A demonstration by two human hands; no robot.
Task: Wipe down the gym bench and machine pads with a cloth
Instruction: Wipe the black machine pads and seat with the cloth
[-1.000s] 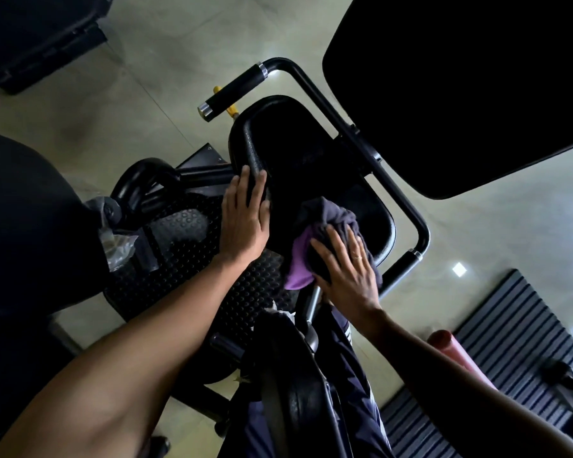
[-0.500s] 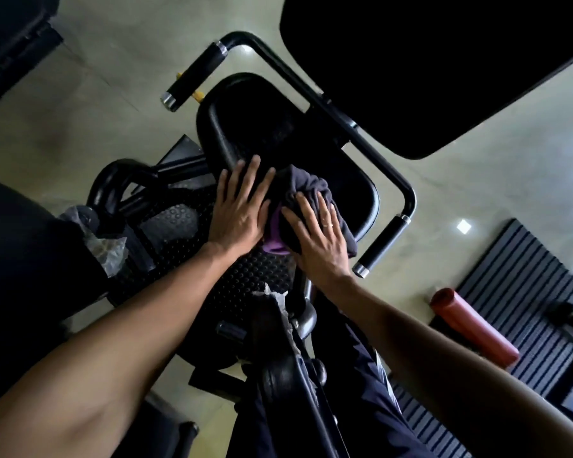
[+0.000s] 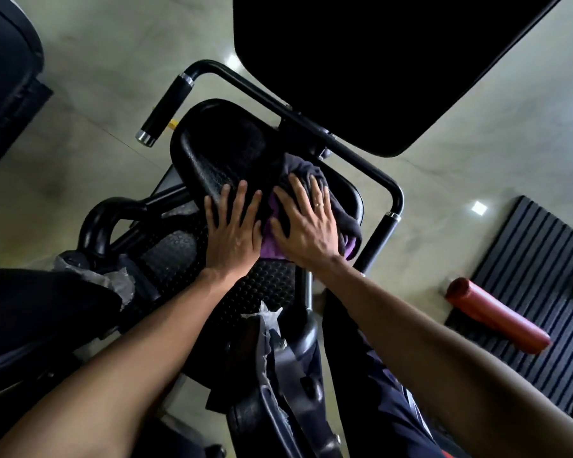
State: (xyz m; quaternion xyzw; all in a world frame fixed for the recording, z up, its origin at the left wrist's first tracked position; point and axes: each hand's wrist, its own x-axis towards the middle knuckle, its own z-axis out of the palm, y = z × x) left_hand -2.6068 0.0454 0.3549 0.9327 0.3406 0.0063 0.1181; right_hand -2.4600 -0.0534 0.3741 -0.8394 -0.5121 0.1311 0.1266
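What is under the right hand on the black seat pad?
A bunched purple and grey cloth, pressed by the flat right hand onto the textured seat pad. The pad surface beneath the cloth is covered, so its state cannot be seen.

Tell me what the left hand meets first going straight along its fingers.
The left hand lies flat on the black dimpled seat pad; ahead is only pad up to its far rim, then probably the black tubular handle frame; depth unclear.

No legible text or labels
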